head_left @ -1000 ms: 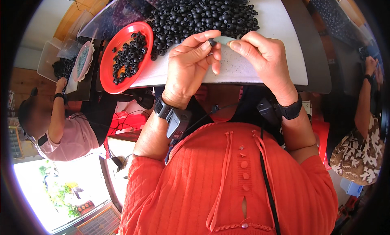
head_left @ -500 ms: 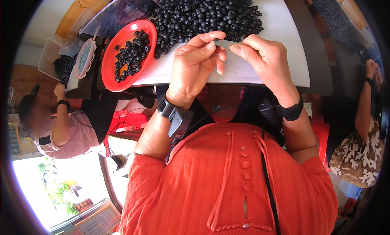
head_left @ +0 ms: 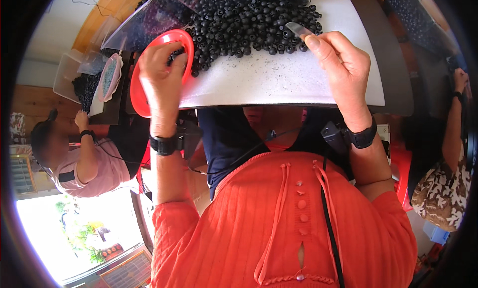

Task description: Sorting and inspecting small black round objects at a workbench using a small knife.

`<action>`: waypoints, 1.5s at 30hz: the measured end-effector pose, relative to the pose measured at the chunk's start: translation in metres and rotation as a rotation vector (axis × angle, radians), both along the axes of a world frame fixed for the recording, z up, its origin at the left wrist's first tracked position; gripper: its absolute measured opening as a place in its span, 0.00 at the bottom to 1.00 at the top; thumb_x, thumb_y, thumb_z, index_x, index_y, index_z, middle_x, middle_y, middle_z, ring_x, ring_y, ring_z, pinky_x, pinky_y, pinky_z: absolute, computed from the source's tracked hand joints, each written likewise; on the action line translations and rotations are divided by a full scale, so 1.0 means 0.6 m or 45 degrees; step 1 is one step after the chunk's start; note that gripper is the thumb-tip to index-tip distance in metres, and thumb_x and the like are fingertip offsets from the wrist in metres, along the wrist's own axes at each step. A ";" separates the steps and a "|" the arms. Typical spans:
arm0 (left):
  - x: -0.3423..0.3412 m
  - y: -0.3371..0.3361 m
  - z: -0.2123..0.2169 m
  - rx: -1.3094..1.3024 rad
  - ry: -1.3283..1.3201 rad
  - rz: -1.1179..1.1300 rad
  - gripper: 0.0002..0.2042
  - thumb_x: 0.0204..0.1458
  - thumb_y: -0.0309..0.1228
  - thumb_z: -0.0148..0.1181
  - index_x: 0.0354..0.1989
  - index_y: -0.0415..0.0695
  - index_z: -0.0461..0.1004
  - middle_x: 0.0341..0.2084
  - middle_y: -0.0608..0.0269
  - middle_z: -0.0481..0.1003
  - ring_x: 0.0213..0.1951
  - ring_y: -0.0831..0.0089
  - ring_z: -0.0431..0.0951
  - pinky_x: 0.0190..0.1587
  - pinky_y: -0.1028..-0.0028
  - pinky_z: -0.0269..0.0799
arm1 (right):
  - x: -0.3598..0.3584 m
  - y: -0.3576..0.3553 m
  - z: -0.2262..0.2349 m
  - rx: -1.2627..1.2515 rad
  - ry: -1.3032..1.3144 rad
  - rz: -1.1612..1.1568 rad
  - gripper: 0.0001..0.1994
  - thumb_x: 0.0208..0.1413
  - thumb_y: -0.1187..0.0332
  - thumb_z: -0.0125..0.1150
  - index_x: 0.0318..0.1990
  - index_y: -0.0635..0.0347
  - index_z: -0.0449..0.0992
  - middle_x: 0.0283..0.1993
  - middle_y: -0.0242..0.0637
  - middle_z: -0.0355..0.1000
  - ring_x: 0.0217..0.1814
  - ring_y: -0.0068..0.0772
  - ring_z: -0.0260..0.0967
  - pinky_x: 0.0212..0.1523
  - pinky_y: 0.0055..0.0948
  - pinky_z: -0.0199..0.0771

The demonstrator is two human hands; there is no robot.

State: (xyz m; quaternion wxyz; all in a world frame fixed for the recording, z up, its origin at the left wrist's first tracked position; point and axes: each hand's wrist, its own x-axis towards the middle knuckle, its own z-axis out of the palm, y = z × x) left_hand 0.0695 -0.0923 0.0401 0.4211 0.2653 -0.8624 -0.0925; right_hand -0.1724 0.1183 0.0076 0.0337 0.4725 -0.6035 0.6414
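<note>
My right hand (head_left: 343, 69) is closed on a small knife (head_left: 297, 29), its short metal blade pointing up and left over the edge of a heap of small round black beads (head_left: 244, 26). The beads look ring-like, with holes in some of them. My left hand (head_left: 162, 79) is over a red oval plate (head_left: 140, 103) at the left, its fingers apart and slightly blurred. Between thumb and fingers some black beads show, seemingly lying in the plate. Most of the plate's contents are hidden by the hand.
The white tabletop (head_left: 259, 84) carries fine dark crumbs. A clear plastic sheet or bin wall (head_left: 132, 31) rises behind the plate. At far left, a person (head_left: 79, 163) sits by a scalloped dish (head_left: 109, 76) and black pieces; another person's arm (head_left: 453, 123) is at far right.
My left hand has moved left from in front of me to the red plate, its fingers parting. My right hand has drawn slightly right and up with the knife, whose blade now shows plainly.
</note>
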 end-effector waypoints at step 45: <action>-0.119 0.109 -0.034 -0.303 -0.203 -0.535 0.18 0.45 0.26 0.75 0.47 0.48 0.83 0.56 0.57 0.76 0.63 0.48 0.69 0.61 0.54 0.70 | -0.008 -0.003 -0.008 -0.037 -0.050 -0.009 0.14 0.62 0.64 0.71 0.29 0.64 0.79 0.16 0.25 0.60 0.19 0.14 0.52 0.20 0.23 0.53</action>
